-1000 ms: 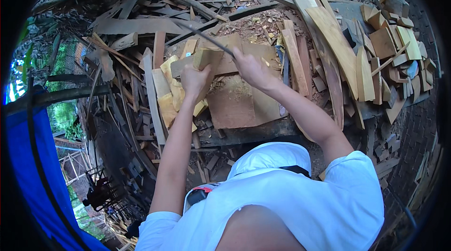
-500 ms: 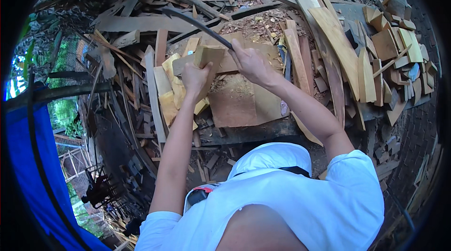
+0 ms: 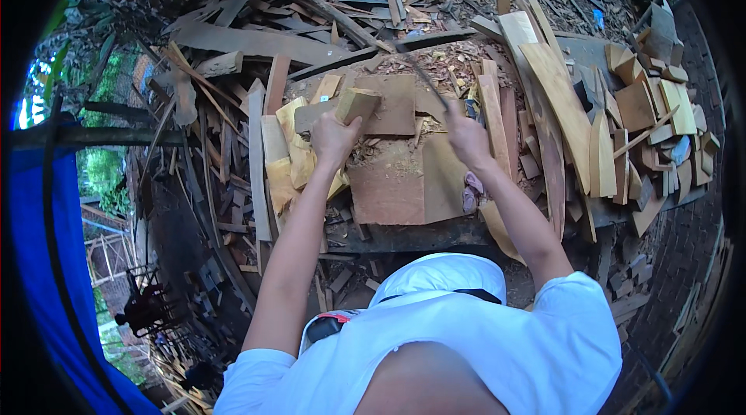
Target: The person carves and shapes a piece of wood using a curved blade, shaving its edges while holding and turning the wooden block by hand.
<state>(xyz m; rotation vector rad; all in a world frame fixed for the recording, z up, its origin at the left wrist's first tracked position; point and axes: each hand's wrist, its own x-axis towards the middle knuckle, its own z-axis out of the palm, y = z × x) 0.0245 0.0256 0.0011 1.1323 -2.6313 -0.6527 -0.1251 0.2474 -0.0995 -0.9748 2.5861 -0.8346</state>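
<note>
My left hand (image 3: 334,140) is wrapped round a short, thick wood block (image 3: 359,106), tilted with its end face up. In my right hand (image 3: 468,137) is the grip of a machete (image 3: 424,76), a long dark blade that points up and to the left, apart from the block. In the earlier frame its tip looks hooked. Under and between my hands lie flat brown boards (image 3: 388,199), strewn with pale shavings. Just left of the block are several yellowish wood pieces (image 3: 300,158).
Long planks (image 3: 561,108) lean to the right of my right hand. Beyond them is a pile of cut wood blocks (image 3: 636,98). Scrap slats (image 3: 342,15) and wood chips cover the far side. A blue tarp (image 3: 43,259) hangs at the left, and a pinkish cloth (image 3: 472,191) lies near my right forearm.
My right hand has moved right and a little down, swinging the machete away from the wood block. My left hand has shifted slightly right with the block, which is now tilted more.
</note>
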